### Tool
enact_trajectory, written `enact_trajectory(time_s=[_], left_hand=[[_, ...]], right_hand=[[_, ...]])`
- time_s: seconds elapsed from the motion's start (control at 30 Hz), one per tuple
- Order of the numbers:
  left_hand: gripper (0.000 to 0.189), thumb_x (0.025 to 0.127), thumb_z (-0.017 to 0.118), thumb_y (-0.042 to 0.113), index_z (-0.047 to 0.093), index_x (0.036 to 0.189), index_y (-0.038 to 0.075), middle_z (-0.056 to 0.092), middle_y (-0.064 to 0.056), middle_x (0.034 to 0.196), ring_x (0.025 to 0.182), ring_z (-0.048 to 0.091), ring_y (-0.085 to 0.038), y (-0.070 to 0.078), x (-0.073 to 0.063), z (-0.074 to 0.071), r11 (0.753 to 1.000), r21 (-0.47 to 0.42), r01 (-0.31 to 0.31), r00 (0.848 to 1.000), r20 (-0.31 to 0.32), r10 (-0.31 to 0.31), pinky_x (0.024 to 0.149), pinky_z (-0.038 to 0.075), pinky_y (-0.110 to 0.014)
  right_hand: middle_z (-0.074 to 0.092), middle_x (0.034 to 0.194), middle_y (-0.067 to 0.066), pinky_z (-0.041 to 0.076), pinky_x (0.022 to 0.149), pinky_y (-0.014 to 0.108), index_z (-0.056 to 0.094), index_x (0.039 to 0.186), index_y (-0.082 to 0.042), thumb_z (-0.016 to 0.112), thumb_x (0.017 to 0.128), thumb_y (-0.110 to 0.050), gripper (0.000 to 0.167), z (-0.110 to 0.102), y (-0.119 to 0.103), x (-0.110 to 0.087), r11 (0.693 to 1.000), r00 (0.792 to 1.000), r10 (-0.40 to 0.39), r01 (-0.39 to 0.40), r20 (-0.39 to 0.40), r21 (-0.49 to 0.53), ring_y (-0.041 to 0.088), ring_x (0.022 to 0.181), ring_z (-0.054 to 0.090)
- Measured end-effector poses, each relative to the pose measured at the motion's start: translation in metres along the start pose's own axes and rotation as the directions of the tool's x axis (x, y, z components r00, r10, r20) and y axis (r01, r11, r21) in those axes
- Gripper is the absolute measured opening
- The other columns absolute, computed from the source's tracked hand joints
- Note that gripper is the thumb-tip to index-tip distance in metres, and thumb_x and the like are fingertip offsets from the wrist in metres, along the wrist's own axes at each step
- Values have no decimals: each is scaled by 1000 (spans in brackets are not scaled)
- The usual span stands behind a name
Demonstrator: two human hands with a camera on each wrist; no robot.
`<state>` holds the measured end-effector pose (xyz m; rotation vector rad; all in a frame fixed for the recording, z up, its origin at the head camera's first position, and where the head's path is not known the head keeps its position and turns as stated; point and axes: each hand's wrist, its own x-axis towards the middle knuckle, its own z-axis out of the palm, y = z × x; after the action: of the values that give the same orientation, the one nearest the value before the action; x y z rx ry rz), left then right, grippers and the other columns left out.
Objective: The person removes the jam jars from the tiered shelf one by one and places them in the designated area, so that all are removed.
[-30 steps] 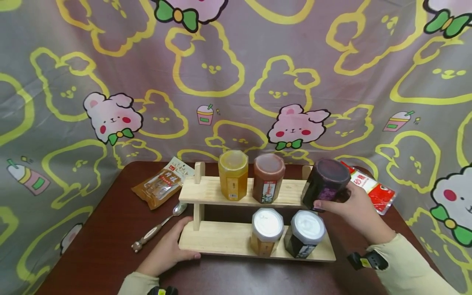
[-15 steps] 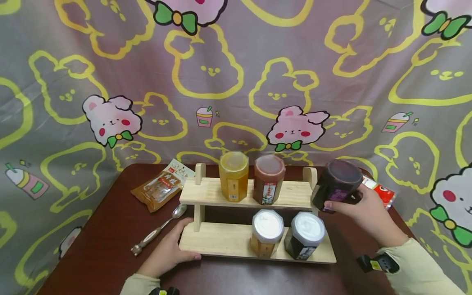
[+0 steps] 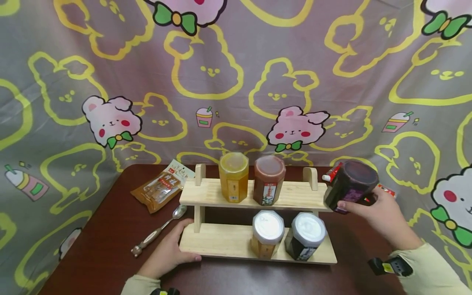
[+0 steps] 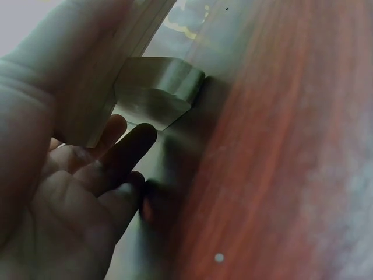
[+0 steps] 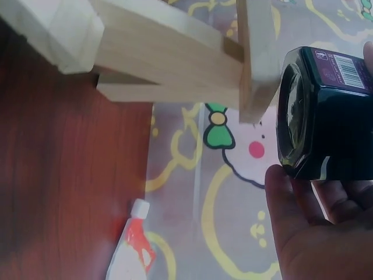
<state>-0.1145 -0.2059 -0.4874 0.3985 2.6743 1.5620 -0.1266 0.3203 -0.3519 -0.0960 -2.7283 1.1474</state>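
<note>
A dark purple jar (image 3: 352,186) is tilted at the right end of a two-tier wooden rack (image 3: 206,241). My right hand (image 3: 387,219) grips it, thumb on the near side; the right wrist view shows the base of the dark jar (image 5: 338,122) facing the rack's end. My left hand (image 3: 169,250) holds the left end of the lower shelf, its thumb along the front edge. In the left wrist view, the fingers (image 4: 137,149) reach beneath the board. A yellow jar (image 3: 234,176) and a reddish-brown jar (image 3: 269,180) stand on the upper shelf.
On the lower shelf stand two white-lidded jars, one amber (image 3: 267,233) and one black (image 3: 306,235). A spoon (image 3: 158,231) and a brown food packet (image 3: 162,186) lie left of the rack. A red-and-white pouch with a white cap (image 3: 326,178) lies behind the held jar.
My right hand has carried the dark jar rightward, from over the upper shelf to its right end. My left hand has stayed on the rack.
</note>
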Motion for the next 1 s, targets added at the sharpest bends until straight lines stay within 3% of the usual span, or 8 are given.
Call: enact_trajectory(time_s=[0.07,0.3,0.37,0.47,0.6,1.0], left_hand=[[100,53,99,33,48,138,22,60,-1,124,96,58,-12,-1,0,0,1000,5,-10,1000,-3,10,89,43,-26],[99,55,98,30,48,139,20,60,-3,123,95,57,-12,-1,-1,1,1000,-2,-7,1000,-10,7,88,43,-26],[99,54,99,30,48,139,19,61,-4,122,93,58,-12,0,-1,1,1000,-2,5,1000,-11,-5,87,43,-26],[101,54,99,30,47,139,20,61,-4,121,92,58,-13,1,-2,2,999,-1,36,999,-9,-36,87,43,-27],[103,52,99,29,46,140,23,61,-2,122,93,58,-14,1,-1,2,998,-2,63,998,-14,-63,88,43,-27],[102,54,99,24,45,141,24,62,-4,120,91,60,-15,0,-1,2,997,-51,56,998,5,-56,86,45,-27]], right_hand=[[60,125,27,43,74,30,51,138,-3,86,79,-37,76,-1,4,0,1000,1000,2,-2,-8,-6,18,104,51],[62,124,25,43,71,22,54,135,-3,85,81,-34,70,-4,16,2,1000,999,-30,30,-39,7,-6,93,49],[63,123,26,43,71,25,55,133,-1,85,81,-35,69,-4,18,3,1000,999,-21,21,-49,-10,0,94,52],[63,121,30,44,72,31,55,132,2,83,82,-37,70,-3,21,5,1000,998,1,-3,-56,-30,21,100,59],[60,124,33,43,72,34,53,134,4,82,83,-38,72,-4,23,6,999,998,19,-20,-54,-31,42,109,55],[61,122,34,41,75,40,52,134,4,84,81,-41,76,0,42,11,998,999,14,-17,-48,-68,44,109,56]])
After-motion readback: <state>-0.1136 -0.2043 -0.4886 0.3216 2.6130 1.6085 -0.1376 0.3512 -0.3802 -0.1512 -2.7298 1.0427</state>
